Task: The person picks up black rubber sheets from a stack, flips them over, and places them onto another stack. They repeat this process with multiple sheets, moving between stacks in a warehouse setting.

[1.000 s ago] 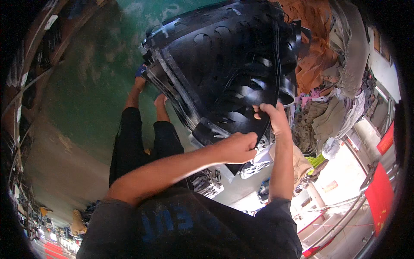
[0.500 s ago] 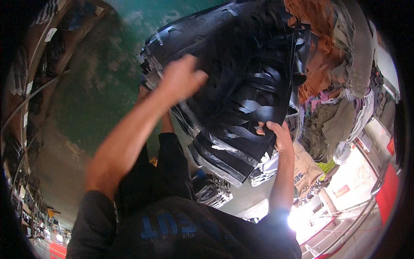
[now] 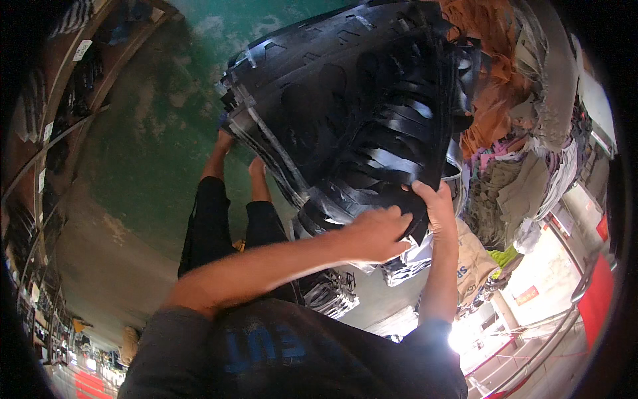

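Black sheets [image 3: 306,93]: big layered stack in front of the worker, near corner at the hands, left edge showing against green floor [image 3: 133,126]. From where I stand, biggest risk is the whole stack skewing if it's tugged by one corner; what bears it is hidden from me. Next: layers could drag on each other or catch the orange scraps [image 3: 492,100] just beside the right edge. Smaller: the strips [image 3: 395,159] between cut-outs look thin, could snag or tear under an uneven pull.

Both hands are at the near corner, close together. Right hand [image 3: 438,206] pinches the edge, thumb [image 3: 417,189] on top, other fingers mostly hidden; can't tell how many layers. Left hand [image 3: 379,233] is just beside it, fingers curled; can't tell if they're holding anything. Most of the stack lies beyond the fingertips.
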Demonstrator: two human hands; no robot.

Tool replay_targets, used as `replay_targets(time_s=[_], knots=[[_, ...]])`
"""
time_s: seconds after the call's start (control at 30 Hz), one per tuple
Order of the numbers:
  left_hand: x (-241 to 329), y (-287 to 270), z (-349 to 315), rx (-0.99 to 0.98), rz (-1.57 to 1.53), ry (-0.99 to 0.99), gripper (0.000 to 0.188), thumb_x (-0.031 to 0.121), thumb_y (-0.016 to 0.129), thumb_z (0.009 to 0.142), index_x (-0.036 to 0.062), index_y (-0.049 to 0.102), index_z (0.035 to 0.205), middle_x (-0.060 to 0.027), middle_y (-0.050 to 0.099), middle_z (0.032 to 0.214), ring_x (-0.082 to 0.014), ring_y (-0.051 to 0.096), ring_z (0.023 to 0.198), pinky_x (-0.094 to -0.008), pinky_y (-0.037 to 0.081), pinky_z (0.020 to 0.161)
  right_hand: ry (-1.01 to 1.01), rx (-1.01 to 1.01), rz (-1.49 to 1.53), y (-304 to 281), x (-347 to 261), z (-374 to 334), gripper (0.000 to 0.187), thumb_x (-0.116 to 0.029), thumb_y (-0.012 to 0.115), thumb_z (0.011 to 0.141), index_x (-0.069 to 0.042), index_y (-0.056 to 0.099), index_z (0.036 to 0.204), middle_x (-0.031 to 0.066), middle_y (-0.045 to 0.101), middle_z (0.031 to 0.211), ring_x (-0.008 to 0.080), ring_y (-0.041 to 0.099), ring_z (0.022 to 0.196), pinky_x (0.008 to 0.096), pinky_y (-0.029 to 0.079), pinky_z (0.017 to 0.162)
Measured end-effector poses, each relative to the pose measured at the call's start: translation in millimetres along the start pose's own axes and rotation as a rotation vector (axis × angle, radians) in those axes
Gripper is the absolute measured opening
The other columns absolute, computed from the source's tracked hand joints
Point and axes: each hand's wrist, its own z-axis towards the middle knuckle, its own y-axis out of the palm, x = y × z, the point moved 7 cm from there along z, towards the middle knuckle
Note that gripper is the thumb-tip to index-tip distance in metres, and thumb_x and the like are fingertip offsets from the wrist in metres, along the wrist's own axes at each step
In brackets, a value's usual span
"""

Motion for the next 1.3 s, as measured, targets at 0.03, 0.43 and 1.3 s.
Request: replay_targets(time_s=[0.03,0.43,1.3], knots=[[-17,-13,1,-0.161,-0.288,-0.063,0.026,0.029,0.061,0.092,0.0055,0.07,0.098,-0.015,0.066,0.083,-0.0339,0.067,0.082,-0.0468,0.052,0.073,0.066,0.017,0.048,-6,7,-3,0.024,-0.012,0.07,0.088,0.001,0.07,0.108,0.0068,0.073,0.095,0.0169,0.069,0.084,0.0311,0.056,0.082],[-199,-236,1,0.205,0.805,-0.719,0.05,0.033,0.075,0.085,-0.0016,0.06,0.118,-0.0276,0.066,0.117,-0.0441,0.066,0.106,-0.052,0.054,0.089,0.082,0.1,0.207,-50,44,-46,0.037,-0.012,0.073,0.083,-0.001,0.066,0.118,0.0065,0.072,0.102,0.0174,0.069,0.085,0.0307,0.056,0.081],[-12,32,13,-0.053,0.464,-0.21,0.022,0.014,0.069,0.075,-0.0026,0.075,0.089,-0.0172,0.072,0.082,-0.0257,0.073,0.069,-0.0377,0.054,0.053,-0.072,0.064,-0.147,20,-4,-9,0.042,-0.009,0.069,0.086,0.005,0.064,0.125,0.0097,0.071,0.116,0.0173,0.066,0.101,0.0301,0.051,0.094]])
